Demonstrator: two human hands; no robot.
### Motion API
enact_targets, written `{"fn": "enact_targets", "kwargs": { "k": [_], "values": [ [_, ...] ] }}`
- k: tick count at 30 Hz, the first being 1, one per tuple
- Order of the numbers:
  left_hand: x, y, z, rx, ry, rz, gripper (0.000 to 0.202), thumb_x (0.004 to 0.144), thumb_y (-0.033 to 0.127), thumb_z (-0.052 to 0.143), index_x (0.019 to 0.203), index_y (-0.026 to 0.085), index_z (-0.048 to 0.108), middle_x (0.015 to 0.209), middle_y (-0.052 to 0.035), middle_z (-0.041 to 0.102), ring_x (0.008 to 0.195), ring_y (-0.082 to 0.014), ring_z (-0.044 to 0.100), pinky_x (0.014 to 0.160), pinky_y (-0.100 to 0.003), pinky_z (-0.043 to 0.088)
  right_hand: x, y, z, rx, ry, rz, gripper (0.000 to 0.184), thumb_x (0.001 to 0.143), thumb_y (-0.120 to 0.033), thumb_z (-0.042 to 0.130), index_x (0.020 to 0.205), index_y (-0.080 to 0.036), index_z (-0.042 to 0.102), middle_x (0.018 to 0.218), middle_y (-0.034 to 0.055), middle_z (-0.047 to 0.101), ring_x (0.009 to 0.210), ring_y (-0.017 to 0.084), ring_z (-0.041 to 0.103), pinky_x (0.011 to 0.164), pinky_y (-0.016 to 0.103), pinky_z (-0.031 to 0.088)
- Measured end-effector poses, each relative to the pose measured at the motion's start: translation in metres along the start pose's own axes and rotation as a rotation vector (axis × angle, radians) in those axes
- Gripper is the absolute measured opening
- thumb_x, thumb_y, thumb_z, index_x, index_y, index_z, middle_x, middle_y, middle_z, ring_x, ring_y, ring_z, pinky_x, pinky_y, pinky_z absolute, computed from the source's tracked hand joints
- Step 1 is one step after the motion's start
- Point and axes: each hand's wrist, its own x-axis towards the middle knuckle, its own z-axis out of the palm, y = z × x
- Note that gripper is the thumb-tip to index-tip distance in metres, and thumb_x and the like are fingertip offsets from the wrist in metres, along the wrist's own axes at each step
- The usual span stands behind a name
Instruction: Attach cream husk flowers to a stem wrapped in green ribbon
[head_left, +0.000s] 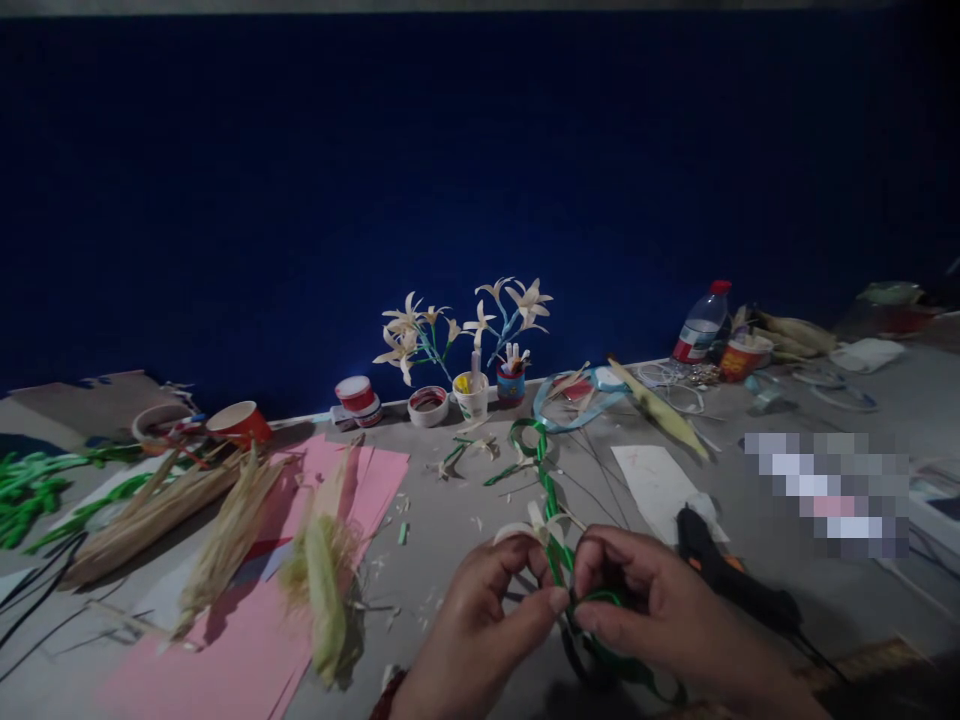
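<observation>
Close together near the front of the table, my left hand (pixel 495 610) and my right hand (pixel 652 610) pinch a green flower stem (pixel 556 550). A pale husk flower (pixel 534 525) sits on the stem, just above my left fingers. Green ribbon (pixel 546 470) stretches away from the fingers and curls at its far end. More green ribbon loops below my right hand, partly hidden by it. Whether the right fingertips grip the stem itself or only the ribbon is hard to make out. A black hot glue gun (pixel 731 580) lies beside my right hand.
Corn husks (pixel 225 550) and pink paper (pixel 375 470) cover the left side. Finished husk flowers (pixel 405 325) stand in cups at the back, near a white cup (pixel 471 402). A plastic bottle (pixel 701 325), white paper (pixel 660 490) and blue ribbon (pixel 551 405) lie farther right.
</observation>
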Motion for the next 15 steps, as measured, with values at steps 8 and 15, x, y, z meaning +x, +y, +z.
{"fn": "enact_targets", "kwargs": {
  "k": [8,15],
  "values": [
    [0.000,0.001,0.000,-0.252,-0.076,-0.077,0.016,0.079,0.030,0.070,0.076,0.017,0.061,0.079,-0.0018,0.056,0.082,-0.0191,0.050,0.078,-0.030,0.037,0.002,0.007,0.003,0.136,0.000,0.041,0.022,0.070,-0.028,0.076,0.072,-0.020,0.055,0.071,-0.0047,0.052,0.066,0.012,0.046,0.060,0.022,0.036],
    [0.002,-0.004,0.001,-0.493,-0.098,-0.083,0.011,0.080,0.023,0.071,0.077,0.016,0.064,0.079,-0.0017,0.058,0.081,-0.0163,0.050,0.076,-0.028,0.039,0.004,0.018,0.004,0.195,-0.023,0.082,0.023,0.074,-0.031,0.078,0.072,-0.019,0.058,0.064,-0.0075,0.046,0.060,0.009,0.039,0.058,0.020,0.033]
  ]
}}
